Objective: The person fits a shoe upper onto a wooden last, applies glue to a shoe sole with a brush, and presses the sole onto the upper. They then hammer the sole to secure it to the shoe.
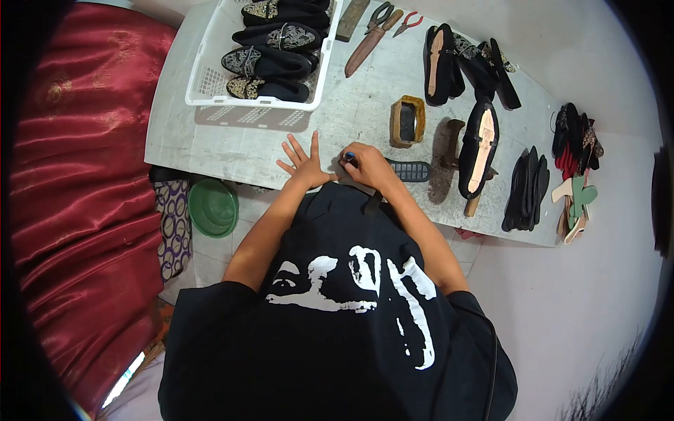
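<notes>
Near the front edge of the grey table [260,151], my left hand [307,167] lies with its fingers spread and nothing in its grasp. Just right of it, my right hand [366,167] is closed around a small dark tool with a blue end [349,156]. What lies beneath that hand is mostly hidden. A dark ridged sole [411,171] rests beside my right wrist. Behind it stands a yellowish tin [408,121] with dark contents. A black shoe with a light wooden sole piece [480,144] sits upside down on a metal stand [455,144] at the right.
A white basket [256,103] of decorated black shoes stands back left. Pliers [407,24], a brown-sheathed knife [366,52] and more black shoes [439,67] lie along the back. Dark soles [526,189] lie far right; a green basin [213,208] is below the table.
</notes>
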Demonstrator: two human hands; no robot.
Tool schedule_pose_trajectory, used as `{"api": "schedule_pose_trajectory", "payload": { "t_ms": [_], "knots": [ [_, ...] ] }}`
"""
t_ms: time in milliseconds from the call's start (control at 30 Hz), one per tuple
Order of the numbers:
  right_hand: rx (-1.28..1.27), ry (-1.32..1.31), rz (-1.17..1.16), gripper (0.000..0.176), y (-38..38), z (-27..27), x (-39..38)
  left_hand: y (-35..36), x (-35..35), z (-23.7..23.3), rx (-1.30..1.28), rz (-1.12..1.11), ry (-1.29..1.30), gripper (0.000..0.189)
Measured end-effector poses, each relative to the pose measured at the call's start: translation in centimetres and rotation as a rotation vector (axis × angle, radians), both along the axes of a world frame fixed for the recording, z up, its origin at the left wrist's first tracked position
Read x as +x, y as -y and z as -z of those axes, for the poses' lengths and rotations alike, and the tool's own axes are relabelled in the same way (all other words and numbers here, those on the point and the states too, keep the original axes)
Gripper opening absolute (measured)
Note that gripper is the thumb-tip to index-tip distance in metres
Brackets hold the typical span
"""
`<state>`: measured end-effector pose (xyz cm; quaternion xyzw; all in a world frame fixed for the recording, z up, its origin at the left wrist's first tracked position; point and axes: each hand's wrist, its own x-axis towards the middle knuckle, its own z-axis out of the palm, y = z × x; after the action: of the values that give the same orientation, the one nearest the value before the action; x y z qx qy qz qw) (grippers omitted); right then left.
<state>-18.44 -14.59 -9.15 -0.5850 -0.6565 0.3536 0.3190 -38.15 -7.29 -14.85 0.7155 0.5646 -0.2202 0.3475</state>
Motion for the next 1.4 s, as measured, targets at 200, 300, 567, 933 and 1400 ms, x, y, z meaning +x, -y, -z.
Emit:
{"api": "schedule_pose_trajectory", "payload": {
  "t_ms": [200, 300, 567, 933, 1400],
  "knots": [
    [0.176, 0.222, 0.176, 0.015, 0.2, -0.1, 1.3, 0.2, -0.2, 0.1, -0.003, -0.003, 0.012, 0.162],
    [0.143, 0.016, 0.193, 0.017, 0.0, -0.1, 1.5, 0.1, -0.2, 0.2, 0.004, -0.001, 0.010, 0.162],
    [-0.140, 0.029, 0.406, 0.014, 1.1, 0.5, 2.1, 0.5, 0.0, -1.2, 0.046, -0.010, 0.019, 0.149],
    [-0.195, -0.187, 0.518, 0.016, 1.8, 1.0, 2.7, 1.0, 0.9, -0.7, 0.093, -0.053, 0.673, 0.025],
    [-0.159, -0.056, 0.551, 0.015, 2.7, 0.5, 2.4, -0.4, -0.6, 1.3, -0.278, -0.183, 0.777, 0.024]
  ]
}}
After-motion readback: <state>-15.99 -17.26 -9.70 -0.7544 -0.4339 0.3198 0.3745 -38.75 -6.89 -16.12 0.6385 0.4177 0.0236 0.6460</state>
